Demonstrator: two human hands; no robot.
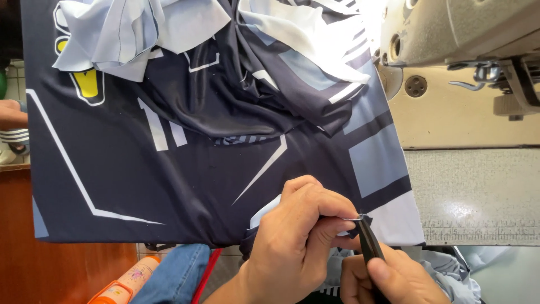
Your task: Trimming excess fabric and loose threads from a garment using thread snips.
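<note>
Sewing bench fills the right side, pale grey top w/ a ruler strip along its near edge, and a beige sewing machine sits at the far right corner, head hanging over the bed, presser foot clear of any cloth. Biggest thing on it is the dark navy jersey, spread flat across the bench's left half and overhanging the left edge, prob. so the bench takes the weight while only the near hem gets worked; white lines, pale blue blocks and a yellow patch printed on it. More fabric, light blue and white pieces, is bunched along the far edge, pushed back out of the way. Near edge, centre-right: left hand pinches a small fold of the jersey hem btwn thumb and forefinger, closed tight on the cloth, pulling it up off the bench to keep it taut. Right hand comes in just below, wrapped round a small dark thread snips, tip touching the pinched bit of hem; blades look together or nearly so, can't tell for sure. Below the bench edge: blue denim knee, an orange bottle near the lower left, reddish-brown wood panel beside it. Someone else's hand shows at the left edge, apart from the work.
</note>
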